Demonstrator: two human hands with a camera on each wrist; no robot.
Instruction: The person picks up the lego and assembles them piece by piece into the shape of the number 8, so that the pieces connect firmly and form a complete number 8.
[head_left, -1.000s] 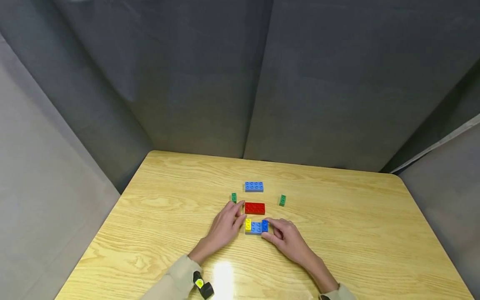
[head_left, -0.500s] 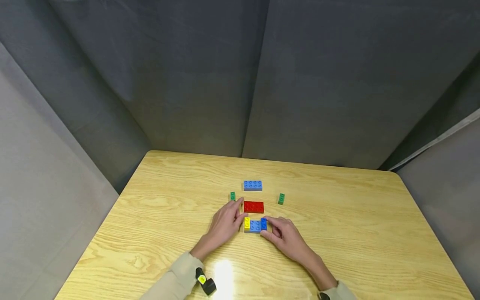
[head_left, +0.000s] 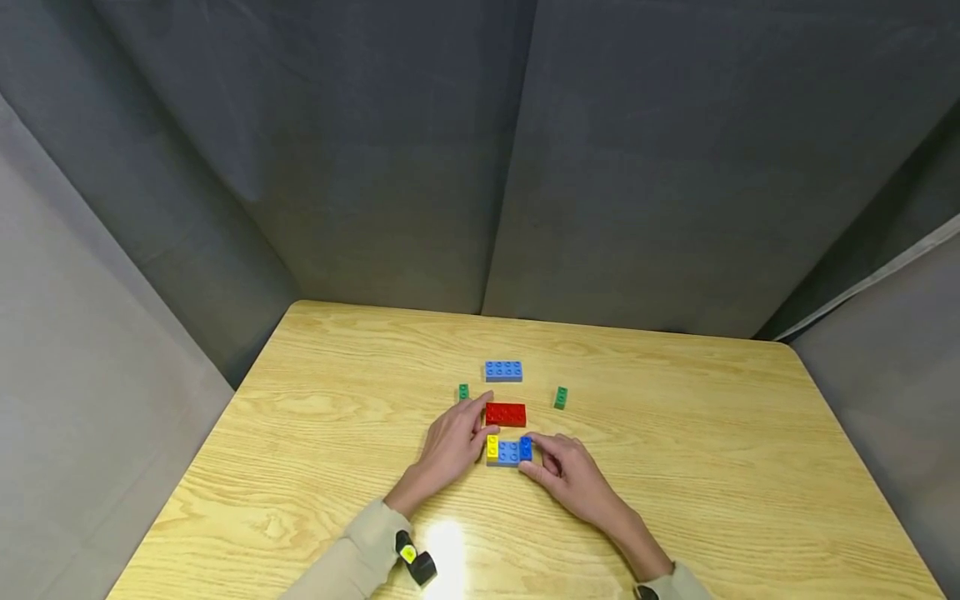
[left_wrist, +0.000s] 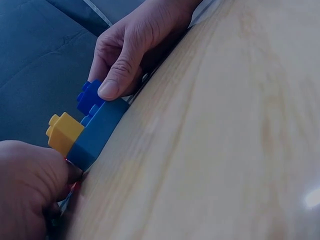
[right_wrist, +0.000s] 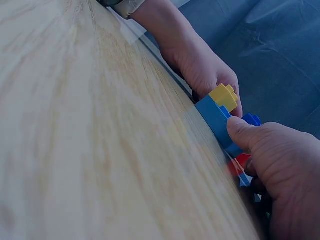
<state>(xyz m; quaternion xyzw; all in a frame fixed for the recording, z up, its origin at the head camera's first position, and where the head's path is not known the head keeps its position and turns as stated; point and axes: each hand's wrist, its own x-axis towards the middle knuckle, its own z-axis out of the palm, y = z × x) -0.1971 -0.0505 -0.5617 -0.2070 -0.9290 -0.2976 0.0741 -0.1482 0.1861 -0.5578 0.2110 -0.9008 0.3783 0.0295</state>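
Observation:
On the table, a light blue brick (head_left: 508,452) carries a small yellow brick (head_left: 492,447) on its left end and a small dark blue brick (head_left: 526,448) on its right end. My right hand (head_left: 573,477) pinches the dark blue brick, thumb in front and index finger behind. Just beyond lies a red brick (head_left: 506,414). My left hand (head_left: 452,440) has its index finger behind and its thumb in front of the red brick's left end. That thumb is close to the yellow brick. In the right wrist view, my right thumb (right_wrist: 242,132) partly covers the dark blue brick.
Another light blue brick (head_left: 503,371) lies farther back on the wooden table (head_left: 675,433). Small green bricks lie to either side: the left green brick (head_left: 463,391) close to my left fingers, the right green brick (head_left: 561,397) apart. Grey curtains (head_left: 390,167) surround the table.
My left index finger has slid a little to the right, round behind the red brick's left end, and the thumb has shifted slightly right. My right hand keeps its pinch.

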